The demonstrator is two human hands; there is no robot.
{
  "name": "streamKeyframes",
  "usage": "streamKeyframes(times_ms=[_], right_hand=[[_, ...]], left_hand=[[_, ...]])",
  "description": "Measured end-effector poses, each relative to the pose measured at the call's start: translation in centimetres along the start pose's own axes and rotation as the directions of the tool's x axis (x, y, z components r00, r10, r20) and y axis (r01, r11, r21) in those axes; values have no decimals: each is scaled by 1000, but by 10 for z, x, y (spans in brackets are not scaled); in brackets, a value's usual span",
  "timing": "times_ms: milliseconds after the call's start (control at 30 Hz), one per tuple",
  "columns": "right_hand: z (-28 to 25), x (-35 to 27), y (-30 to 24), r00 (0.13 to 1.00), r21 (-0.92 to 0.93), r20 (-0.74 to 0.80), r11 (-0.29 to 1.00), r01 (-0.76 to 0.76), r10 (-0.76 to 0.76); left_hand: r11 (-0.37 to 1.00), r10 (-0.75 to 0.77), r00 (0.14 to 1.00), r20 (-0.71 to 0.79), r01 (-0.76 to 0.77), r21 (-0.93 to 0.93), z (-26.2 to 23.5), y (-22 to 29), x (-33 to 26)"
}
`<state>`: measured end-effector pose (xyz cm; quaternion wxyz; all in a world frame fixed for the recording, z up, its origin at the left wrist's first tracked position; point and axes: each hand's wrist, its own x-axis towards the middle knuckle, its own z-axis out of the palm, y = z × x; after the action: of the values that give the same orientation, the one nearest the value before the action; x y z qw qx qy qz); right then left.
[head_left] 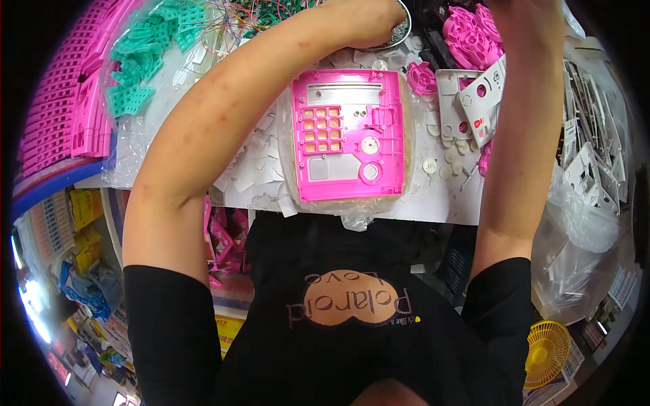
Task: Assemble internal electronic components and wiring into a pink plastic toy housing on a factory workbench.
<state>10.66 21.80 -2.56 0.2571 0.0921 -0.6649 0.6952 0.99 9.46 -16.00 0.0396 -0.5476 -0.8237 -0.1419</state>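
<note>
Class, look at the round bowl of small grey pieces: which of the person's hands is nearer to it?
Left. The left hand is at the bowl, covering its left part; the right hand is farther off, to its right, at the picture's top edge.

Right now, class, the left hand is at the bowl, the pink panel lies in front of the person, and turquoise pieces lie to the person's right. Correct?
Not quite: the head view shows the turquoise pieces on the person's left. The left hand is at the bowl, and the pink panel lies in front.
</note>
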Motion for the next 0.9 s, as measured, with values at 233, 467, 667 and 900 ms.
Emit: streamKeyframes(times_ms=[233,467,667,900], right_hand=[[8,-30,0,984,-22,119,991,-129,131],[-7,-120,-13,923,379,384,917,-127,-31],[11,-137,-18,950,239,312,966,-97,18],[16,-147,-4,958,116,285,992,-51,16]], left_hand=[[1000,6,997,-73,-5,6,-32,18,-21],[871,-42,974,-223,-74,-485,-35,90,-142],[791,-119,982,-143,7,-611,-34,103,-158],[948,-111,979,-172,52,-314,-29,114,-164]])
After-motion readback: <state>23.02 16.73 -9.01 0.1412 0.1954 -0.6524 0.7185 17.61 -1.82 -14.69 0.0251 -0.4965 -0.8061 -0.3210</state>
